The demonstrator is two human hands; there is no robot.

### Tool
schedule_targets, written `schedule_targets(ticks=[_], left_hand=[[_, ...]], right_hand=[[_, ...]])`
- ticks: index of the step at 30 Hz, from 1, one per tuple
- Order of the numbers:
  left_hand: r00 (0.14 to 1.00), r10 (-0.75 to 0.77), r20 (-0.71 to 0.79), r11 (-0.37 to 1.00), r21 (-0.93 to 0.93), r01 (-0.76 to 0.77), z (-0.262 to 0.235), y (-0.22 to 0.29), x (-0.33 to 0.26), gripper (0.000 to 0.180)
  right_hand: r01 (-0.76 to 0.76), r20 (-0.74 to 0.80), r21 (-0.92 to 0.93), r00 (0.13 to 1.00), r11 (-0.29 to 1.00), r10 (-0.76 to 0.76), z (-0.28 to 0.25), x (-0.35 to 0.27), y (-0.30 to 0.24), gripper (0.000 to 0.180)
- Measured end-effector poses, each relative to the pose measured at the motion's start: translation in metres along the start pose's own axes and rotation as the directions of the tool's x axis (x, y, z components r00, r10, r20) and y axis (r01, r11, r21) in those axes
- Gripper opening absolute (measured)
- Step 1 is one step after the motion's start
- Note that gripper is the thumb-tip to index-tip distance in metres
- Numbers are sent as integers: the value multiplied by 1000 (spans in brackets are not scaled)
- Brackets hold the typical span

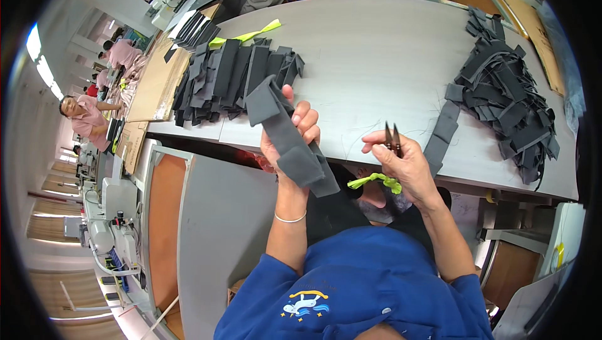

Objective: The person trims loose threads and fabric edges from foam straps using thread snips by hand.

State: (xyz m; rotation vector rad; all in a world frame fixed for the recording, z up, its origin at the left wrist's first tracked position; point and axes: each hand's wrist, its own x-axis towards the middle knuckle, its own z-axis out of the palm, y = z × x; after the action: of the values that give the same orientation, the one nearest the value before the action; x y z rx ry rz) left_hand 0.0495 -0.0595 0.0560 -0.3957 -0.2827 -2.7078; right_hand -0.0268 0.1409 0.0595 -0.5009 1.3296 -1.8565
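1. Broadly, a pale grey table (364, 58) spans the scene, its near edge just in front of the person.
2. A loose heap of dark grey strips (511, 95) covers its right end.
3. A neater stack of similar strips (235, 73) lies on the left, a yellow-green band (254, 34) along its far side.
4. The folded grey strip (290, 142) is up in the left hand (305, 120), fingers curled around it, near the table's edge.
5. A single strip (444, 128) lies beside the heap, reaching the near edge.
6. Dark snips (393, 139) sit in the right hand (406, 167), blades upward and slightly parted; thumb and forefinger are narrowly spaced.
7. A crumpled yellow-green ribbon (392, 183) hangs below that hand.
8. A thin bracelet (290, 219) circles the left wrist.
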Motion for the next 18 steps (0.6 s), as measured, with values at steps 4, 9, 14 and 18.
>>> schedule_targets(ticks=[4,9,14,18], left_hand=[[999,-46,-13,988,-146,44,-13,-4,-6,45],[994,10,108,990,136,-25,-25,-6,-9,43],[994,5,105,991,130,-19,-27,-7,-7,44],[996,58,-74,991,121,-49,-27,-5,-6,45]], right_hand=[[174,148,-108,976,979,-158,13,6,12,25],[63,231,-103,972,993,-38,27,7,6,28],[88,248,-98,967,991,-61,38,8,7,29],[114,223,-117,971,987,-85,39,8,12,24]])
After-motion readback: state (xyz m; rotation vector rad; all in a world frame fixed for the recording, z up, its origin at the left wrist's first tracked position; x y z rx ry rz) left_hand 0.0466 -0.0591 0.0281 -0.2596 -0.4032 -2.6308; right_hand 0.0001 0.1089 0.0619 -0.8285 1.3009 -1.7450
